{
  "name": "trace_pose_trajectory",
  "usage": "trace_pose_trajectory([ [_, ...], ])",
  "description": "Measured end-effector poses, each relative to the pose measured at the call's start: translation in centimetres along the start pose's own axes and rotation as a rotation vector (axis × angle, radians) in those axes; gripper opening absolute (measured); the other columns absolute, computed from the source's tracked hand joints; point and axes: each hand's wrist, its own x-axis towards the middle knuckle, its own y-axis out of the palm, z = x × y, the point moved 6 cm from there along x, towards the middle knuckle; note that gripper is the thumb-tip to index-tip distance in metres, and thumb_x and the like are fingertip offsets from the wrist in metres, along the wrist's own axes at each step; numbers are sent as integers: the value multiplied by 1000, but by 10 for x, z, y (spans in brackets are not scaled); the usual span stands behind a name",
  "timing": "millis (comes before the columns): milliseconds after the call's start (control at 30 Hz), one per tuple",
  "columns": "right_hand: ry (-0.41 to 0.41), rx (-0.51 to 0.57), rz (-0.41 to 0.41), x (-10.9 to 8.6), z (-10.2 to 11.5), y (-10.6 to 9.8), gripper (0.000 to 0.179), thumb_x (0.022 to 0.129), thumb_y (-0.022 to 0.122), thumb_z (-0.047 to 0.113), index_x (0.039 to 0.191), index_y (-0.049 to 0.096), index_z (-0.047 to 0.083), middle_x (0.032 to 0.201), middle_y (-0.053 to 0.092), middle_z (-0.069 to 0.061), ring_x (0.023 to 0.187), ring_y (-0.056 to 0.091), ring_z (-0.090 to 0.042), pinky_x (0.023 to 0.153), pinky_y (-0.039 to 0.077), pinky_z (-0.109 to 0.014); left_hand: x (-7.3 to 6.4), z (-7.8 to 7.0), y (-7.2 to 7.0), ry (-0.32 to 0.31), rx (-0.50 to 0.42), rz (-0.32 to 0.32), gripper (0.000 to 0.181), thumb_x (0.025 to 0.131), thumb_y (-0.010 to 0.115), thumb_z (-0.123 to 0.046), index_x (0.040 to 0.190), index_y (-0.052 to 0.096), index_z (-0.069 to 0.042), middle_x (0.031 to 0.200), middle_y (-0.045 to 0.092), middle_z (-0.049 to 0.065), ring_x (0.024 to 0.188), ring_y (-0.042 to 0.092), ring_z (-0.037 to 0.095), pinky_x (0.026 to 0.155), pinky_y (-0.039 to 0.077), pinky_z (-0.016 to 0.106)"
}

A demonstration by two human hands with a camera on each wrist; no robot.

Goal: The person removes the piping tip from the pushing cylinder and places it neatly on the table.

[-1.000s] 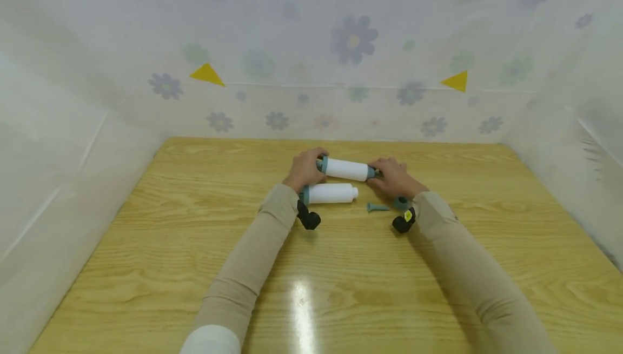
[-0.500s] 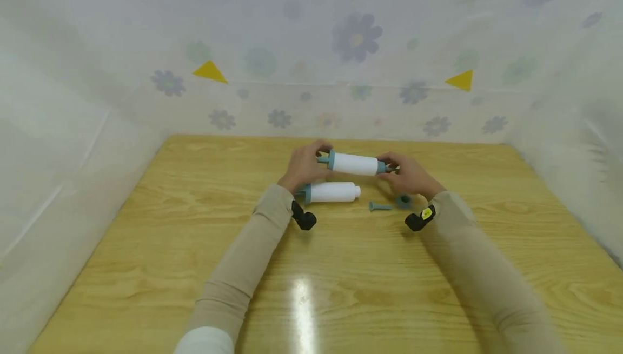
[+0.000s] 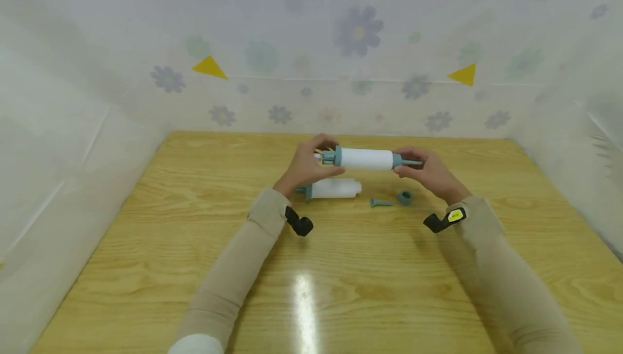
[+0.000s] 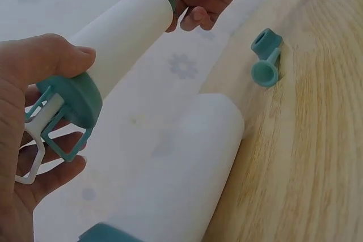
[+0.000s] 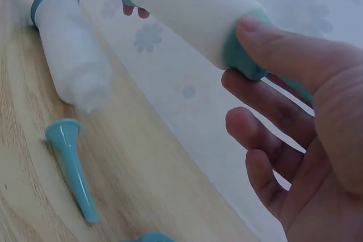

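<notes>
Teal-and-white syringe held above the wooden table, between both hands. Long axis runs left to right, near level; nozzle points right, plunger handle at left. Left hand: thumb and fingers curled round the collar end. Right hand: thumb and index pinch the teal cap; other fingers bent, free of it. Second syringe lies nearer the wearer, roughly parallel, outlet right; loose nozzle and ring cap beside it. Versus 1.0 s ago: held syringe shifted right, slope reduced, nozzle more exposed.
</notes>
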Motion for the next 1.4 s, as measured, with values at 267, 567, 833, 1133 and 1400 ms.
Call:
trace_pose_trajectory([
  [267, -93, 250, -62, -16, 16, 3, 24, 99, 54, 15, 123, 60, 19, 103, 60, 7, 88, 57, -9, 83, 49, -21, -7, -21, -2, 70, -106, -34, 48, 75, 82, -13, 117, 59, -6, 111, 64, 11, 102, 60, 22, 88, 51, 30],
  [567, -222, 616, -90, -23, 42, 17, 12, 102, 46, 21, 108, 53, 14, 89, 55, 2, 76, 51, -10, 70, 43, -23, -18, -46, -3, 65, -185, -63, 52, 69, 86, -12, 113, 59, -9, 104, 64, 9, 87, 62, 21, 74, 54, 33],
  [833, -209, 575, -107, -32, 53, 26, 13, 102, 44, 23, 98, 47, 11, 78, 55, 3, 68, 43, -11, 63, 34, -26, -29, -54, -3, 50, -165, -101, 50, 66, 89, -12, 106, 61, -7, 99, 65, 10, 78, 64, 17, 67, 56, 29],
  [1133, -213, 531, -136, -44, 59, 31, 16, 103, 42, 26, 92, 43, 14, 73, 47, 3, 58, 25, -16, 57, 17, -33, -39, -61, -2, 85, -157, -140, 48, 66, 88, -11, 107, 63, -6, 99, 66, 10, 81, 66, 18, 70, 57, 27],
  [1400, -309, 612, -109, -47, 72, 34, 14, 103, 41, 20, 91, 42, 14, 69, 26, -2, 58, 16, -17, 59, 17, -30, -44, -56, -1, -21, -272, -128, 40, 67, 87, -5, 100, 65, -3, 117, 67, 14, 83, 65, 23, 66, 58, 31],
])
